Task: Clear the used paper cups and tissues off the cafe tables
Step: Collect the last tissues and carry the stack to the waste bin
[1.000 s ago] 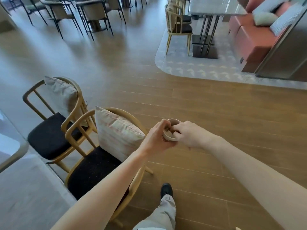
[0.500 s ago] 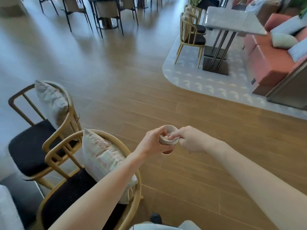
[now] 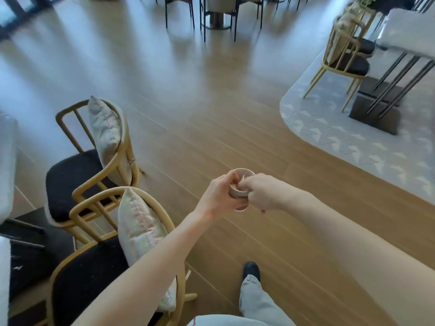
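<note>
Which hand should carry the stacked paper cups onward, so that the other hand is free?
Probably the left hand: it is wrapped round the side of the stacked paper cups, while the right hand only reaches its fingertips to the rim, so it could let go easily.

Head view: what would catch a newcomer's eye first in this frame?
Dead centre, the left hand grips a stack of paper cups while the right hand has its fingertips at the rim. At lower left stand two wooden chairs, each with a pale cushion against its back. At upper right, a grey rug lies under another table.
</note>
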{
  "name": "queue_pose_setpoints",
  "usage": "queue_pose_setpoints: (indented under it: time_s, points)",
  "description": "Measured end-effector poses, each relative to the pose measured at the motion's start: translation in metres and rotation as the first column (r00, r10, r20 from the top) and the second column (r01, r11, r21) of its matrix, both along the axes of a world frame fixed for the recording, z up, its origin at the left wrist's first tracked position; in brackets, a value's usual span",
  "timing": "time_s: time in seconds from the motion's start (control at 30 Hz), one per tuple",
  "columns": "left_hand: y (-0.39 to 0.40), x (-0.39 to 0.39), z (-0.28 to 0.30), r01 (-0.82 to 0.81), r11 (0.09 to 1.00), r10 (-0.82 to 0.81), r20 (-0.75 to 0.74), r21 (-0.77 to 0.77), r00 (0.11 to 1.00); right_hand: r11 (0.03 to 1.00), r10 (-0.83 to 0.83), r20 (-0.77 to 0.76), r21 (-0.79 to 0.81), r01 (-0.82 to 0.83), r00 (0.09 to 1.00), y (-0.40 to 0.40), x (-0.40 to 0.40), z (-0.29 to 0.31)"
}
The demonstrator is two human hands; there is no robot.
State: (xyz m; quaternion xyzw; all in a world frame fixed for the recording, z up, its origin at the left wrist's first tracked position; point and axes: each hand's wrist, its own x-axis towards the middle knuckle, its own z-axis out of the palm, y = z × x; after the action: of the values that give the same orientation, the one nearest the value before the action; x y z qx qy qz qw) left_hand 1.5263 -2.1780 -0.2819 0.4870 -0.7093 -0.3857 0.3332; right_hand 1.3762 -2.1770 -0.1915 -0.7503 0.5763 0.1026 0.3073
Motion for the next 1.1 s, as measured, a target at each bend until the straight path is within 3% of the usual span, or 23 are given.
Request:
queue_pose_setpoints:
  time_s: [0.17, 0.4, 0.77, 1.0, 1.1]
  points:
    - [-0.069, -0.03, -0.001, -0.15, 0.988, 0.143, 0.127, 0.042, 0.982, 0.989, 0.03, 0.131, -0.149, -0.01, 0.991, -0.085, -0.048, 0.015]
    - [-0.14, -0.038, 0.007, -0.302, 0.953, 0.292, 0.194, 0.02, 0.937, 0.963, 0.256, 0.161, 0.036, -0.265, 0.953, -0.176, -0.054, 0.017]
    - [-0.247, 0.035, 0.023, -0.547, 0.836, 0.546, 0.159, -0.04, 0.823, 0.799, 0.598, 0.077, 0.017, -0.601, 0.797, -0.325, 0.05, 0.009]
    - [-0.358, 0.126, 0.025, -0.673, 0.734, 0.678, 0.133, -0.087, 0.723, 0.766, 0.642, 0.095, -0.025, -0.643, 0.761, -0.454, 0.15, 0.019]
    - [-0.397, 0.164, 0.03, -0.708, 0.7, 0.712, 0.163, -0.095, 0.683, 0.76, 0.649, 0.144, -0.137, -0.635, 0.747, -0.503, 0.188, 0.034]
